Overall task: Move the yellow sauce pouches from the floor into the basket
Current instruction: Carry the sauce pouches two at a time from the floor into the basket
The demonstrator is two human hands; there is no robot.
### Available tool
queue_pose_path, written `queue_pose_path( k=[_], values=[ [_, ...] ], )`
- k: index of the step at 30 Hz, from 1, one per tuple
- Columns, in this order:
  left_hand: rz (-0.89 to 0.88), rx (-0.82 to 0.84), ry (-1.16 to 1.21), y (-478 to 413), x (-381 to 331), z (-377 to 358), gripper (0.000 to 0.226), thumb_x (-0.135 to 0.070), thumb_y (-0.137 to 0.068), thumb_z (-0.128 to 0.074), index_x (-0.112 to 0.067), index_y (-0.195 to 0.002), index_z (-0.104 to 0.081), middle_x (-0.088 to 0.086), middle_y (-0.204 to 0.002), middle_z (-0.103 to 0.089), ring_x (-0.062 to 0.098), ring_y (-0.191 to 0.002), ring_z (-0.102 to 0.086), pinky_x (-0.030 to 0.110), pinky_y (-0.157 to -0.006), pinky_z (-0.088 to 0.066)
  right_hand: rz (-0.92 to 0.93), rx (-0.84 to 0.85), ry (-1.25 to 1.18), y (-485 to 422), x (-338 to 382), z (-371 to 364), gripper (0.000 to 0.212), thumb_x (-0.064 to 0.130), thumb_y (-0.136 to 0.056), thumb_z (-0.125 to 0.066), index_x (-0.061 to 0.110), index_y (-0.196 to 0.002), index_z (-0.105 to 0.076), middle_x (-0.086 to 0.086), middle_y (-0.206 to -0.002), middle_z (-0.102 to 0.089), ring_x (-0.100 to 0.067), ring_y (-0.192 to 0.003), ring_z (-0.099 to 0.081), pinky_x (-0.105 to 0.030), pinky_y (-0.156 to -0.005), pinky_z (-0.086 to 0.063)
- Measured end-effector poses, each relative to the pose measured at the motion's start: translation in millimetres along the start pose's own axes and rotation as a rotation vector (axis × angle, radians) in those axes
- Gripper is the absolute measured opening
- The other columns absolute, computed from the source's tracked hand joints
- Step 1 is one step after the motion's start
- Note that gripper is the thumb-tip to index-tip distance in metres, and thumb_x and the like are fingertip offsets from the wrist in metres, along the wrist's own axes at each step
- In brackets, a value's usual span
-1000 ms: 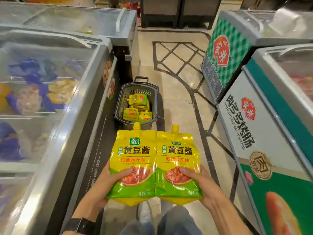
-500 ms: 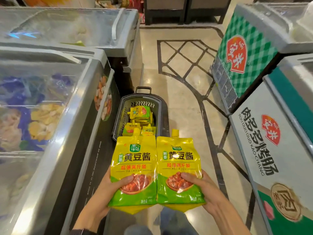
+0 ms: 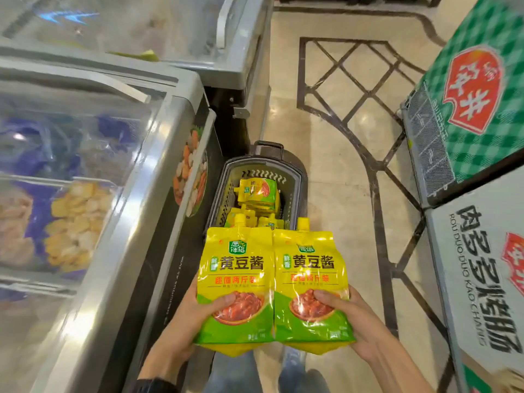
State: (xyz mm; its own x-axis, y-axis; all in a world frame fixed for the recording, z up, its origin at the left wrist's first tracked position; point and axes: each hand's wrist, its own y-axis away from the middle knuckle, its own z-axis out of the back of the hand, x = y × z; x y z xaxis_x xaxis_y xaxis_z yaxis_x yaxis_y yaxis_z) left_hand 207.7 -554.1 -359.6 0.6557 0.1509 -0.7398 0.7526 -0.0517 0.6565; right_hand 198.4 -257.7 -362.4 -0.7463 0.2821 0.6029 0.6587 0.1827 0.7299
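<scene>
I hold two yellow-and-green sauce pouches side by side, spouts pointing away from me. My left hand (image 3: 181, 321) grips the left pouch (image 3: 236, 268) at its lower end, thumb on the front. My right hand (image 3: 360, 321) grips the right pouch (image 3: 310, 268) the same way. Just beyond the pouches a dark grey basket (image 3: 297, 177) stands on the floor against the freezer. Several more yellow pouches (image 3: 256, 191) lie stacked inside it. The held pouches cover the basket's near end.
A glass-topped chest freezer (image 3: 85, 171) runs along my left, with another freezer (image 3: 175, 32) behind it. Freezer cabinets with printed sides (image 3: 476, 86) stand on the right. A tiled aisle (image 3: 334, 131) with dark inlay lines lies between. My shoes show at the bottom.
I have walked closer to the basket. It now sits directly past the pouch spouts, and both hands keep the same hold on the two pouches.
</scene>
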Motion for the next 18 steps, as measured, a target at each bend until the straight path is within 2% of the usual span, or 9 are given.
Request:
queue_pose_path(
  k=[2,4,6,8,11,13,16,18],
  values=[
    [0.030,0.028,-0.009,-28,-15,11,0.116,-0.046,-0.027,-0.102,-0.018,-0.130,-0.055,0.013,-0.115,-0.074,0.035,-0.103,-0.073,0.046,-0.082,-0.059,-0.035,-0.035,-0.022,-26,7,-9,0.108,0.029,-0.022,-0.102,0.003,-0.120,-0.063,-0.021,-0.110,-0.073,-0.034,-0.093,-0.073,-0.040,-0.073,-0.062],
    [0.070,0.052,-0.019,-60,-27,26,0.118,-0.046,-0.023,-0.102,-0.020,-0.128,-0.055,0.012,-0.112,-0.076,0.033,-0.099,-0.074,0.043,-0.076,-0.061,-0.051,-0.069,-0.033,-52,14,-21,0.103,0.028,-0.025,-0.102,0.005,-0.118,-0.064,-0.021,-0.110,-0.073,-0.035,-0.094,-0.073,-0.042,-0.074,-0.062],
    [0.115,0.040,-0.024,-97,-36,40,0.119,-0.046,-0.016,-0.102,-0.023,-0.124,-0.057,0.009,-0.106,-0.077,0.029,-0.094,-0.076,0.039,-0.069,-0.061,-0.080,-0.102,-0.023,-83,24,-32,0.083,0.020,-0.042,-0.099,0.007,-0.117,-0.064,-0.020,-0.106,-0.074,-0.035,-0.090,-0.074,-0.043,-0.071,-0.061],
    [0.128,0.022,-0.045,-134,-38,51,0.121,-0.048,-0.018,-0.101,-0.025,-0.127,-0.056,0.008,-0.108,-0.077,0.027,-0.095,-0.075,0.038,-0.071,-0.061,-0.099,-0.141,-0.006,-117,30,-39,0.062,0.008,-0.059,-0.088,0.007,-0.115,-0.063,-0.017,-0.100,-0.076,-0.032,-0.083,-0.075,-0.040,-0.064,-0.061],
    [0.119,-0.038,-0.078,-187,-34,63,0.119,-0.051,-0.023,-0.101,-0.032,-0.130,-0.053,0.005,-0.114,-0.075,0.024,-0.101,-0.074,0.043,-0.082,-0.058,-0.110,-0.200,0.032,-177,27,-38,0.064,0.005,-0.058,-0.090,0.010,-0.115,-0.063,-0.014,-0.101,-0.077,-0.030,-0.084,-0.076,-0.035,-0.060,-0.060],
    [0.100,-0.071,-0.117,-220,-28,68,0.111,-0.049,-0.028,-0.100,-0.034,-0.128,-0.054,0.001,-0.113,-0.076,0.021,-0.101,-0.074,0.042,-0.084,-0.056,-0.114,-0.251,0.075,-222,19,-33,0.065,0.007,-0.056,-0.091,0.009,-0.116,-0.065,-0.013,-0.100,-0.077,-0.029,-0.085,-0.076,-0.034,-0.060,-0.059],
    [0.067,-0.109,-0.211,-267,-12,72,0.094,-0.042,-0.039,-0.097,-0.033,-0.123,-0.056,-0.001,-0.106,-0.077,0.016,-0.096,-0.073,0.030,-0.080,-0.052,-0.112,-0.289,0.147,-298,5,-19,0.066,0.018,-0.049,-0.090,0.009,-0.111,-0.068,-0.012,-0.095,-0.078,-0.026,-0.082,-0.076,-0.028,-0.061,-0.058],
    [0.056,-0.139,-0.259,-294,6,76,0.098,-0.046,-0.040,-0.098,-0.034,-0.127,-0.052,-0.001,-0.103,-0.075,0.010,-0.097,-0.070,0.022,-0.083,-0.046,-0.105,-0.293,0.200,-351,-9,-9,0.056,0.012,-0.054,-0.092,0.012,-0.105,-0.069,-0.009,-0.093,-0.078,-0.020,-0.078,-0.076,-0.023,-0.060,-0.056]
  ],
)
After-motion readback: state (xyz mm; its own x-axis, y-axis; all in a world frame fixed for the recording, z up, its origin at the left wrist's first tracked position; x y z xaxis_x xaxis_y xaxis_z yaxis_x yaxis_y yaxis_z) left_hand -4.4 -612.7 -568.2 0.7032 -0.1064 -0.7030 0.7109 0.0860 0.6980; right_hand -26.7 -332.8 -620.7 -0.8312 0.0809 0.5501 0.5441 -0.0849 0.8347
